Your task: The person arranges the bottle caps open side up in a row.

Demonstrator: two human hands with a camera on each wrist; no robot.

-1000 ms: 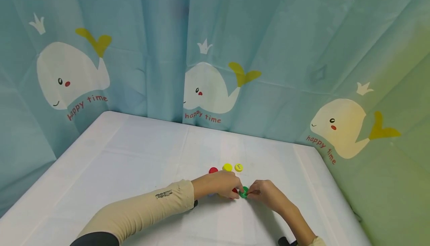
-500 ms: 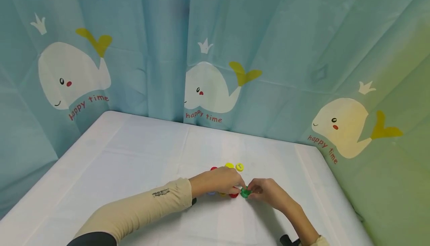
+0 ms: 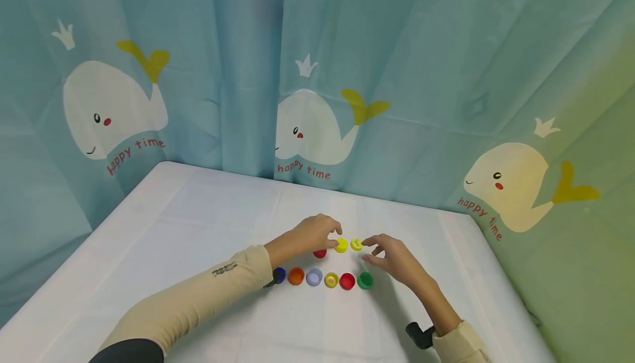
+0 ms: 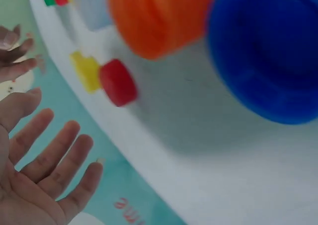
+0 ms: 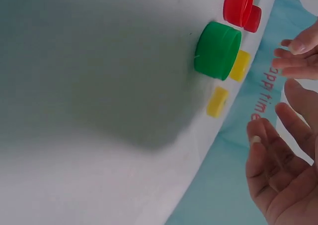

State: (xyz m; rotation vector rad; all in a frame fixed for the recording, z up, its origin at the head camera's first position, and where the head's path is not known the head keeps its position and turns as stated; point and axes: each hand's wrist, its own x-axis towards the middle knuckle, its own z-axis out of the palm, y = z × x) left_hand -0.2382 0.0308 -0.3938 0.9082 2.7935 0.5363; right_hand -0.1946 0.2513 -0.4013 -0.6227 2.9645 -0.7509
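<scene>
Six bottle caps stand in a row on the white table: blue, orange, pale blue, yellow, red and green. Behind the row lie a red cap and two yellow caps. My left hand hovers by the left yellow cap with its fingers loose. My right hand reaches toward the right yellow cap, fingers spread. Neither hand holds anything; the left wrist view shows the left hand spread open, and the right wrist view shows the right hand likewise.
A blue curtain printed with white whales hangs close around the table's far and right sides. The table's right edge lies near my right arm. A dark strap sits at the right wrist.
Both hands let go of the green cap at the row's right end and moved back toward the two yellow caps. The full row of six caps is now uncovered.
</scene>
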